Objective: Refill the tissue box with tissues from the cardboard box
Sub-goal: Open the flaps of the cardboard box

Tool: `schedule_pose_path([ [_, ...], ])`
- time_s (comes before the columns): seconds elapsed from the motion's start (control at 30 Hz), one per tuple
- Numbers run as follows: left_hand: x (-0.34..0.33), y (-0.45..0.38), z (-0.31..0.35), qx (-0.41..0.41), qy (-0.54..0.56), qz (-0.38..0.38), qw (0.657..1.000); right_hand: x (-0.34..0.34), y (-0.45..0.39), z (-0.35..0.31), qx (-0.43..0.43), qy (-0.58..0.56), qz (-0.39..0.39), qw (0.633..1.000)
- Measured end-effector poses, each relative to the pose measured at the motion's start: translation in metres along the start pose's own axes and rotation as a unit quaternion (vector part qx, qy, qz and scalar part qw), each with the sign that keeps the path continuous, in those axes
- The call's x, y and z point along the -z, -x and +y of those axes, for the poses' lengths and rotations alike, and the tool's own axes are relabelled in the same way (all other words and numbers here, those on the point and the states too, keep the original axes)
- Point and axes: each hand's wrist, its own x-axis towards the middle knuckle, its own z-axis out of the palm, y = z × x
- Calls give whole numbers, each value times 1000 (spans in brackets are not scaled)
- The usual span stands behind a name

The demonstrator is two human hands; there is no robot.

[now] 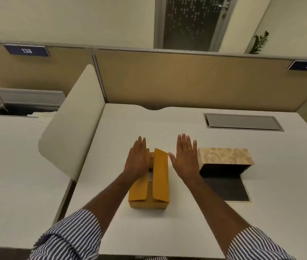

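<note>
Raised flap [160,175] between hands; tissue box [224,156] crowds right.

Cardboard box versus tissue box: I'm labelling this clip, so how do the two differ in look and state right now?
The cardboard box is plain yellow-brown; the tissue box has a pale swirl pattern with a dark inside. The cardboard box opens on top, its two flaps partly raised; the tissue box's dark flap lies flat on the desk. The left hand is at the cardboard box's flaps; the right hand hovers open between the boxes. Both rest open on the desk.
</note>
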Motion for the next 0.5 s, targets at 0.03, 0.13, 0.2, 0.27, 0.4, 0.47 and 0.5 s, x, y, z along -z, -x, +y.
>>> schedule_pose_path([
  [0.03,-4,4,-1,14,5,-14,1000,-5,7,-4,-5,-18,-19,1000],
  [0.13,-14,15,-4,53,37,-32,997,-17,25,-17,-12,-96,-82,992],
  [0.2,-20,17,-5,78,81,-32,993,-22,34,-30,-25,-147,-115,982],
  [0.27,-21,15,-8,89,116,-27,989,-23,40,-39,-44,-199,-151,967],
  [0.4,-23,13,-14,94,147,-13,985,-20,48,-59,-66,-243,-197,947],
  [0.47,-23,12,-17,87,163,2,983,-18,48,-64,-63,-245,-209,945],
  [0.5,-23,13,-18,81,176,13,981,-16,48,-65,-61,-248,-211,943],
])
